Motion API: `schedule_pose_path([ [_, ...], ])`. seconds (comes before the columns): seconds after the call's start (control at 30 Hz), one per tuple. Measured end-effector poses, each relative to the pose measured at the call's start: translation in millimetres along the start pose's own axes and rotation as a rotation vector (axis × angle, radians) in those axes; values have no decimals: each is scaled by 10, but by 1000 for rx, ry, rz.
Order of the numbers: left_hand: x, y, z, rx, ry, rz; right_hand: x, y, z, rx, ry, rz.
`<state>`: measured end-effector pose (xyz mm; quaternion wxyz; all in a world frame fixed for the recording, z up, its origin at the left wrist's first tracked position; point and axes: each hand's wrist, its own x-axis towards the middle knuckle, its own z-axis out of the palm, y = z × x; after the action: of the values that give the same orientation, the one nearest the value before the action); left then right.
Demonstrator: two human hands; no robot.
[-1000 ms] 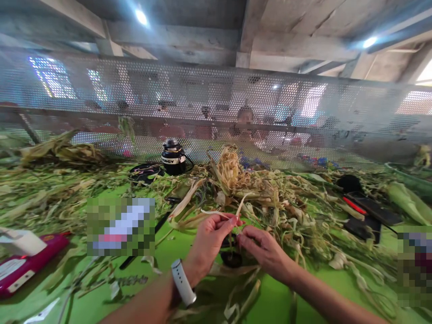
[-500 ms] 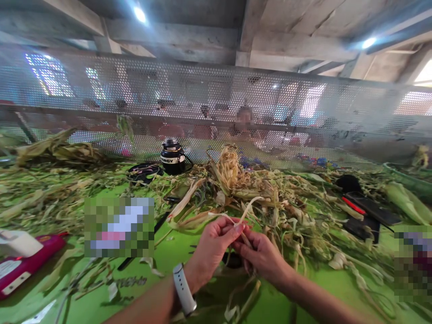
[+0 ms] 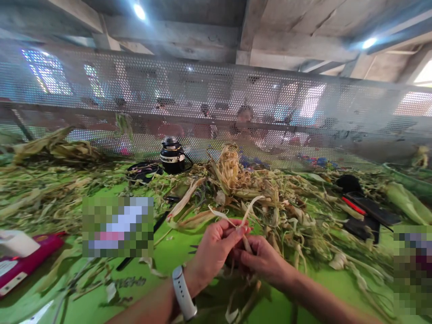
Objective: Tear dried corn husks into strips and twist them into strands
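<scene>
Pale strips of dried corn husk (image 3: 252, 206) stick up from between my two hands in the lower middle. My left hand (image 3: 221, 243), with a white-banded watch on its wrist, pinches the strips between thumb and fingers. Close against it on the right, my right hand (image 3: 261, 258) is closed on the lower part of the same husk, its fingertips partly hidden. More husk ends hang in shadow below the hands. A longer husk piece (image 3: 194, 221) lies on the green table (image 3: 175, 256) just beyond my left hand.
A bundle of curled husk (image 3: 229, 168) stands amid loose scraps. Behind it are a black jug (image 3: 173, 157) and a perforated metal screen (image 3: 202, 90), with people beyond. A magenta power strip (image 3: 30, 261) lies left; dark devices (image 3: 371, 209) and a green basket (image 3: 411, 177) are right.
The husk strips between my hands have shifted slightly, and a thin end at the left now stands up more. Both hands stay nearly in place, still pinching.
</scene>
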<state>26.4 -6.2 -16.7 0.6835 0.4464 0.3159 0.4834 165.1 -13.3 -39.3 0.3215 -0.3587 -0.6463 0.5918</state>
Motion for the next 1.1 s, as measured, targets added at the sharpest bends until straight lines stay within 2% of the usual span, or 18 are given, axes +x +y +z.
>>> schedule_pose_path([
  [0.1,8,45,-10,42,21,2,-5,-34,-14,-26,-2,-12],
  [0.3,40,198,-71,217,139,82,-14,-87,-60,-101,180,-11],
  [0.4,64,196,-109,337,146,51,-15,-93,-82,-174,258,-24],
  [0.53,79,190,-133,400,127,92,-41,-148,-108,-296,253,-83],
  [0.6,61,215,-131,411,86,107,-66,-199,-117,-223,219,-59],
  [0.73,-12,279,-105,346,-155,-5,-108,-279,-120,71,275,-37],
  [0.8,-38,293,-98,302,-248,-55,-107,-274,-115,123,237,-16],
  [0.9,-39,290,-111,296,-274,-59,-76,-207,-104,-43,142,-72],
  [1.0,-11,275,-137,332,-233,-47,-45,-131,-100,-367,219,-180],
  [1.1,19,245,-149,372,-140,-16,-43,-110,-108,-523,228,-184],
])
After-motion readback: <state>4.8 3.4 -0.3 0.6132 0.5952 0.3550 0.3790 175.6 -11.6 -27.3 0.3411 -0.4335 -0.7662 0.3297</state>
